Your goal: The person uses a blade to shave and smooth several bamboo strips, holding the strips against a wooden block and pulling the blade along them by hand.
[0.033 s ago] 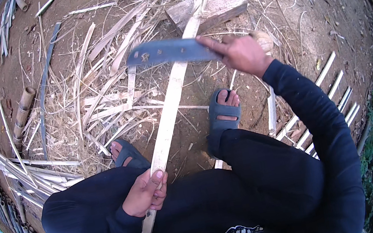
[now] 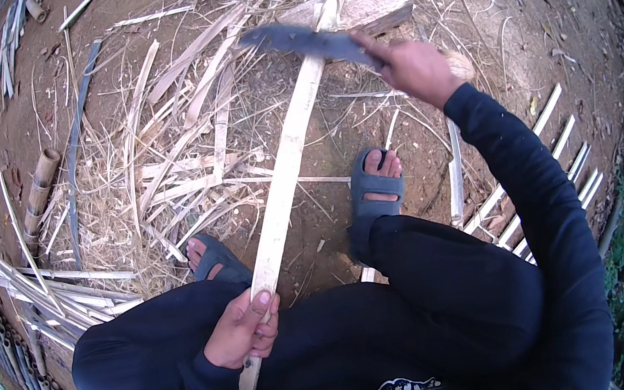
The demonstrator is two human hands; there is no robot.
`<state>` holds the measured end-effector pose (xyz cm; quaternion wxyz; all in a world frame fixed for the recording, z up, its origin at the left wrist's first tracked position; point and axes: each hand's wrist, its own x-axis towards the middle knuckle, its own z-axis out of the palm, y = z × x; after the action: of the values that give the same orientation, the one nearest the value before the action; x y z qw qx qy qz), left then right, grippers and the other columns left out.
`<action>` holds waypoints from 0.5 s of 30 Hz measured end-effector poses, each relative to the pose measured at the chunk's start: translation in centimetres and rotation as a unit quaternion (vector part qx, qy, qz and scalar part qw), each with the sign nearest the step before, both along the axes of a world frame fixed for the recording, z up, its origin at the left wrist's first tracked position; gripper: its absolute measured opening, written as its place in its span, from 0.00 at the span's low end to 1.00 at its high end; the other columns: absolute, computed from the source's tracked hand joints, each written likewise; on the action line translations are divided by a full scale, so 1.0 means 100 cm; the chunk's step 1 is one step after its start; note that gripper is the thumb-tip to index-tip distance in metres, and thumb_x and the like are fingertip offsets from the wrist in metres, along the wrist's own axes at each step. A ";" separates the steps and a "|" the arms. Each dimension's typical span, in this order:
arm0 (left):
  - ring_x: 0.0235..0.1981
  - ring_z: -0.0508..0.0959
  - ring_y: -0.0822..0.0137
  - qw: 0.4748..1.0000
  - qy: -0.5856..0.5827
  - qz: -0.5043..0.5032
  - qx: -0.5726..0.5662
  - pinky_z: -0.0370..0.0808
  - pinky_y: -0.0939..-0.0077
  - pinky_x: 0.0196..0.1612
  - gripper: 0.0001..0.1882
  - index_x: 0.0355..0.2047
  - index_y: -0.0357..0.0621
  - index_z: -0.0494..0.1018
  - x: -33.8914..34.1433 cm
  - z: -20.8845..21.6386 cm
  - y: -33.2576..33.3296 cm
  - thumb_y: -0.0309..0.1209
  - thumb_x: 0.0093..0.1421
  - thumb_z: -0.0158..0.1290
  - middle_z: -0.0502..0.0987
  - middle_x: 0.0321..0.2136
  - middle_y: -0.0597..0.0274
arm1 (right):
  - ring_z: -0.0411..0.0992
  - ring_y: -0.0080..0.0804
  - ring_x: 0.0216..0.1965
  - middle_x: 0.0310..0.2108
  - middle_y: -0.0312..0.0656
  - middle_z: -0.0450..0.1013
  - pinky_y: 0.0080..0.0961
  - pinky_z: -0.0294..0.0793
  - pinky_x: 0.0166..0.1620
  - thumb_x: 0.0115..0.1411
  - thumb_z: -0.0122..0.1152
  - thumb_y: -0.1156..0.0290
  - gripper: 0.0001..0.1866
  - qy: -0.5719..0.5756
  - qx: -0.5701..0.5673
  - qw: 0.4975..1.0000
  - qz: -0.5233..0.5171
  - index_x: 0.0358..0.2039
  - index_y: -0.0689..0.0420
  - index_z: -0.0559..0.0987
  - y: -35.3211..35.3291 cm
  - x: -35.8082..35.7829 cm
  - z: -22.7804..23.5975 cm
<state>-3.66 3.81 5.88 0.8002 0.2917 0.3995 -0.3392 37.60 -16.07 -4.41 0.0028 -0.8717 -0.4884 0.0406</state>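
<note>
A long pale bamboo strip (image 2: 285, 175) slants from my lap up to a wooden block (image 2: 381, 2) on the ground, its far end resting over the block. My left hand (image 2: 242, 330) is closed around the strip's near part, thumb on top. My right hand (image 2: 424, 71) grips a machete (image 2: 293, 38) by its handle; the light handle end shows beyond the fist. The dark, slightly blurred blade lies across the strip near the block, tip toward the left. Whether its edge touches the strip I cannot tell.
Bamboo slivers and shavings (image 2: 182, 168) litter the ground. My sandalled feet (image 2: 375, 184) stand either side of the strip. A bamboo pole piece (image 2: 40, 193) lies at left, split strips (image 2: 551, 178) at right. Stacked bamboo poles (image 2: 15, 356) line the far left edge.
My right hand and the machete have moved away from me along the strip and a little right, closer to the block; the blade is tilted more. My left hand stays in place.
</note>
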 end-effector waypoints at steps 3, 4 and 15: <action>0.13 0.52 0.80 1.000 0.002 -0.013 -0.002 0.52 0.82 0.15 0.17 0.35 0.49 0.62 0.008 0.000 -0.004 0.48 0.73 0.42 0.55 0.16 0.73 | 0.76 0.46 0.20 0.20 0.47 0.75 0.42 0.78 0.27 0.67 0.51 0.63 0.27 0.007 0.000 0.998 -0.063 0.66 0.46 0.65 -0.010 0.048 0.001; 0.13 0.52 0.80 1.000 -0.006 -0.016 -0.002 0.52 0.82 0.15 0.17 0.35 0.49 0.62 0.011 -0.005 -0.003 0.48 0.73 0.42 0.55 0.16 0.73 | 0.77 0.47 0.22 0.21 0.48 0.75 0.44 0.79 0.28 0.66 0.51 0.64 0.28 0.016 -0.023 0.997 -0.068 0.67 0.48 0.65 0.003 0.033 0.009; 0.13 0.54 0.81 0.999 -0.003 -0.023 0.039 0.53 0.84 0.16 0.17 0.37 0.47 0.63 -0.021 0.011 0.006 0.47 0.73 0.42 0.57 0.17 0.73 | 0.78 0.38 0.22 0.23 0.48 0.75 0.38 0.80 0.27 0.67 0.52 0.62 0.26 0.045 -0.059 0.994 -0.084 0.66 0.45 0.67 -0.009 0.040 0.023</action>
<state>-5.81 4.43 6.93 0.7812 0.3327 0.4033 -0.3413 41.56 -16.99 -2.15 -0.0237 -0.9057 -0.4093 0.1079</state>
